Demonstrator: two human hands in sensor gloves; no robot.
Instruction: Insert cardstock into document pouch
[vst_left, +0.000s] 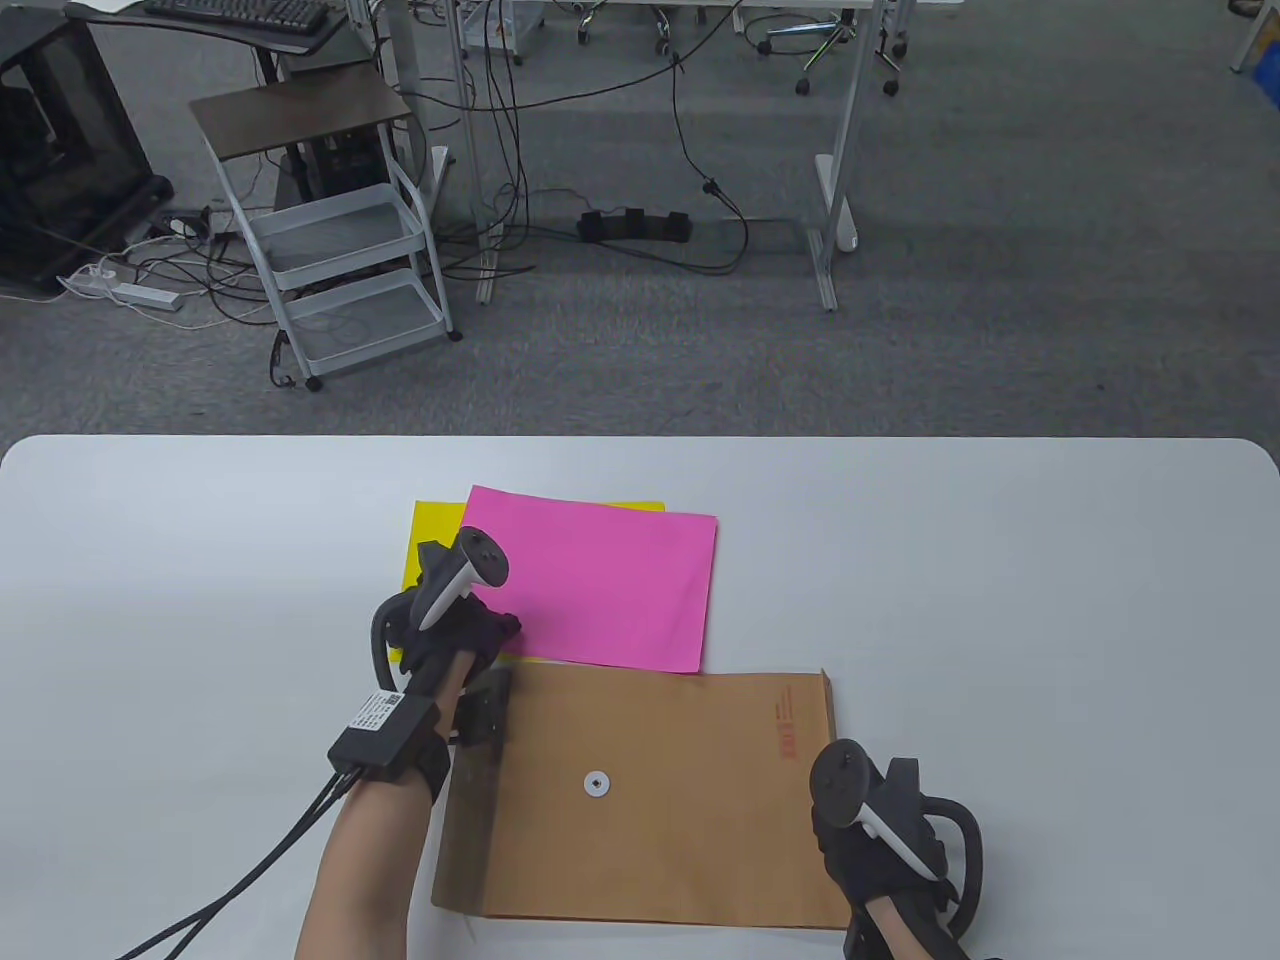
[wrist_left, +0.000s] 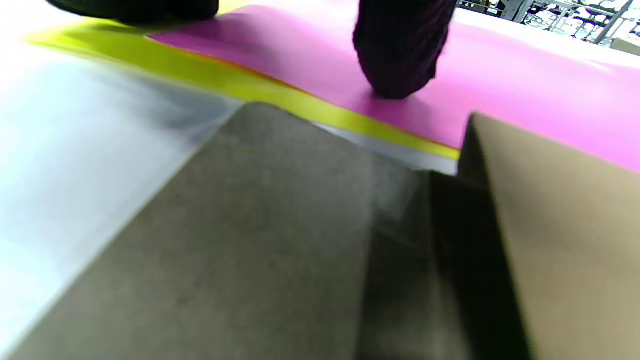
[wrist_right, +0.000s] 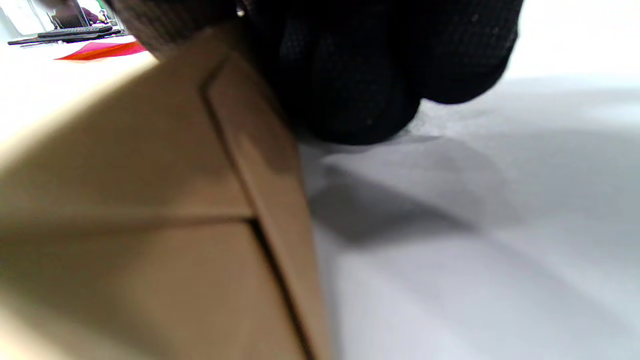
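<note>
Right hand (vst_left: 880, 830) is gripping the near-right edge of one matte brown paper pouch (vst_left: 650, 790); beyond the pouch, left hand (vst_left: 450, 625) is pressing fingertips (wrist_left: 397, 60) onto one smooth pink cardstock (vst_left: 600, 590) sheet overlapping one yellow sheet (vst_left: 425, 540).

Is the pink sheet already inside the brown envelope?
No, it is out. The pink sheet lies flat on the table beyond the brown envelope, fully visible.
</note>
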